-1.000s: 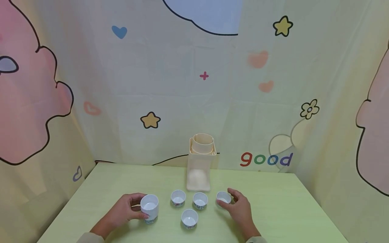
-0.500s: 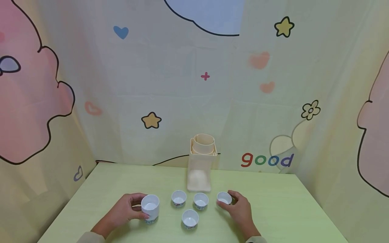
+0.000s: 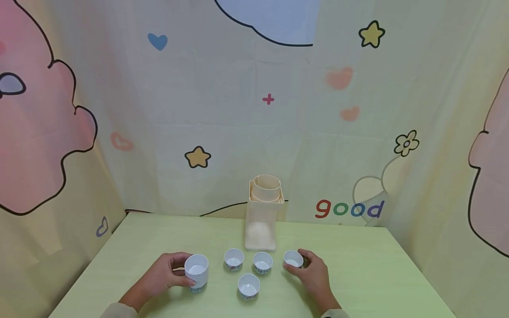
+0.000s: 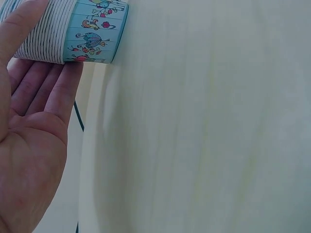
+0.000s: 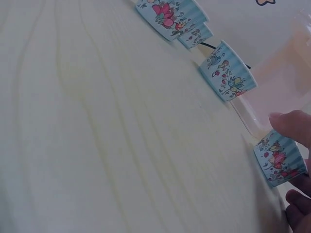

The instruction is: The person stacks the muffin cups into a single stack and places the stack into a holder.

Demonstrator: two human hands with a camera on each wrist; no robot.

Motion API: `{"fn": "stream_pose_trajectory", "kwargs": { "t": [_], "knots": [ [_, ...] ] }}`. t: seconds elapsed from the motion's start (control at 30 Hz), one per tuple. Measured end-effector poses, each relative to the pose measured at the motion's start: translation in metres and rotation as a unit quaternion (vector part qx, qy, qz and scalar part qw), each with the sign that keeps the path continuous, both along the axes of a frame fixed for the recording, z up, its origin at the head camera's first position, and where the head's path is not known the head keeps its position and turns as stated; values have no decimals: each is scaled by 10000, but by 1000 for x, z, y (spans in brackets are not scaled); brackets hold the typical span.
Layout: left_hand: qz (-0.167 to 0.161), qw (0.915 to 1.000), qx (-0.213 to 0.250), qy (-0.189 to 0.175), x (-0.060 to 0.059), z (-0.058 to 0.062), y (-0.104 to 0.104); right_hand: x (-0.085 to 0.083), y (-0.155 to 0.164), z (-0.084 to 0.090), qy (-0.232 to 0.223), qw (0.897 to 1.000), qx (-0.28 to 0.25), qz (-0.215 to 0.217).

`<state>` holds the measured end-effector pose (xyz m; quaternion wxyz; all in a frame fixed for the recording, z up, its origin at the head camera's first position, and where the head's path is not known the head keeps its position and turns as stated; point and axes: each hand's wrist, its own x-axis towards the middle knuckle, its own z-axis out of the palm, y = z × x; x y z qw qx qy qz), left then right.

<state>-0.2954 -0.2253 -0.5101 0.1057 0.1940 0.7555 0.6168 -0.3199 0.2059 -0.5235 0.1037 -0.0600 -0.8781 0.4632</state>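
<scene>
My left hand [image 3: 180, 270] grips a stack of white cups [image 3: 196, 273] with a blue flowered band, standing on the green table [image 3: 358, 274]. In the left wrist view the stack [image 4: 73, 31] shows many ribbed rims, with my thumb above and my fingers [image 4: 53, 92] below it. My right hand [image 3: 303, 265] pinches a single small cup [image 3: 293, 259] on the table. In the right wrist view that cup [image 5: 281, 162] sits between my thumb [image 5: 294, 127] and fingers. Three more small cups [image 3: 233, 259] [image 3: 262, 262] [image 3: 248, 285] stand between my hands.
A tall translucent container [image 3: 262, 216] with white granules at its bottom stands behind the cups, near the backdrop. A printed cartoon cloth [image 3: 199, 110] walls the table at the back and sides. Bare tabletop [image 5: 97, 145] lies to the right of my right hand.
My right hand has drawn in slightly and its fingers have come onto the small cup. My left hand and the stack have stayed put.
</scene>
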Motion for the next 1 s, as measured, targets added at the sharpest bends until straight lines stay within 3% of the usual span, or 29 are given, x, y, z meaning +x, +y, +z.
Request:
{"fn": "stream_pose_trajectory", "kwargs": {
  "t": [1.0],
  "knots": [
    [109,9998,-107,109,-2,-2,-1,15,-4,16,-56,9996,-114,234]
  ]
}}
